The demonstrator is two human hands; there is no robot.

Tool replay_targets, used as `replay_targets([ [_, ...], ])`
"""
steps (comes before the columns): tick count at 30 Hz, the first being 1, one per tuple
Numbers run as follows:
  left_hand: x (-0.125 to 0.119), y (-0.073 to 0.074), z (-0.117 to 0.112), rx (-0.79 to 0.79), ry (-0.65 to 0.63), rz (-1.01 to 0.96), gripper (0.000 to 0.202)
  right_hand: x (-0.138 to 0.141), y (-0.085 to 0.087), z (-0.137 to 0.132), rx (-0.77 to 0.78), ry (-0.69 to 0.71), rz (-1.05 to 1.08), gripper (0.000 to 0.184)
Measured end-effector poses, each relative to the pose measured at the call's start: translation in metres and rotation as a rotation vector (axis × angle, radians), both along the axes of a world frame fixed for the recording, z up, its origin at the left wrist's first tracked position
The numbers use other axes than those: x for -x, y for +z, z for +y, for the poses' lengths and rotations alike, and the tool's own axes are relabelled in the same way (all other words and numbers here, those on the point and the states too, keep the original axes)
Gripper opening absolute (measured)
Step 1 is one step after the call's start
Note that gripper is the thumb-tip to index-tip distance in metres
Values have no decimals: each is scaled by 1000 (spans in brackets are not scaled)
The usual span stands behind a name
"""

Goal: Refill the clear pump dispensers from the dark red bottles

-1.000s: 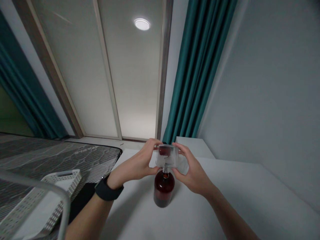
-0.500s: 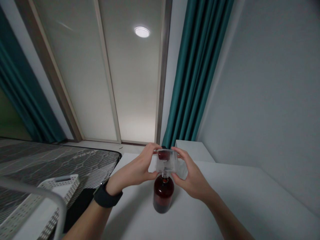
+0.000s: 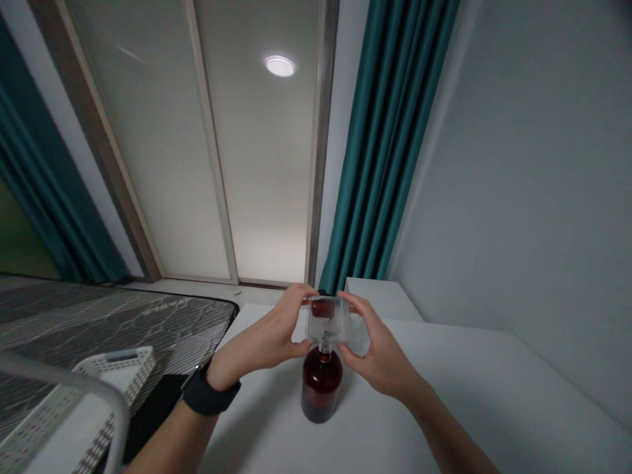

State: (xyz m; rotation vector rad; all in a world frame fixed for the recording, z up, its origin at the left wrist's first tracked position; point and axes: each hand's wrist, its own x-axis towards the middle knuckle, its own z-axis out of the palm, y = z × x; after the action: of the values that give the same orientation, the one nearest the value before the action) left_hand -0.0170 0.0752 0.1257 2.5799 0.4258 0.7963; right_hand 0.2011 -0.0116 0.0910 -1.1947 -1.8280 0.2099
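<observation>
Between my two hands is a clear, square-sided bottle (image 3: 327, 322), turned upside down. Its narrow neck points down at the mouth of a brown glass bottle (image 3: 322, 378), which stands upright on the white table (image 3: 395, 428). Whether the two necks touch I cannot tell. My left hand (image 3: 289, 326), with a dark watch on the wrist, grips the clear bottle's left side between thumb and fingers. On the right side my right hand (image 3: 372, 345) grips it the same way. Behind the clear bottle, a dark reddish thing with a black top (image 3: 322, 293) shows partly.
A white perforated basket (image 3: 111, 359) lies at the lower left, beside a black flat object (image 3: 153, 415). A grey curved tube (image 3: 111, 395) crosses in front of the basket. Past the table's far edge stands a white box-like piece (image 3: 380, 296), near a teal curtain (image 3: 385, 164).
Hands and bottles keep nearly the same pose. The view has shifted very slightly. More bubbles or streaks appear inside the clear bottle near its neck.
</observation>
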Motion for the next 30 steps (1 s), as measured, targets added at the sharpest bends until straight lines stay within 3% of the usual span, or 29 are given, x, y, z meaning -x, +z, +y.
replay_targets([
  [30, 1, 3, -2, -76, 13, 22, 66, 1, 0, -2, -31, 10, -5, 74],
])
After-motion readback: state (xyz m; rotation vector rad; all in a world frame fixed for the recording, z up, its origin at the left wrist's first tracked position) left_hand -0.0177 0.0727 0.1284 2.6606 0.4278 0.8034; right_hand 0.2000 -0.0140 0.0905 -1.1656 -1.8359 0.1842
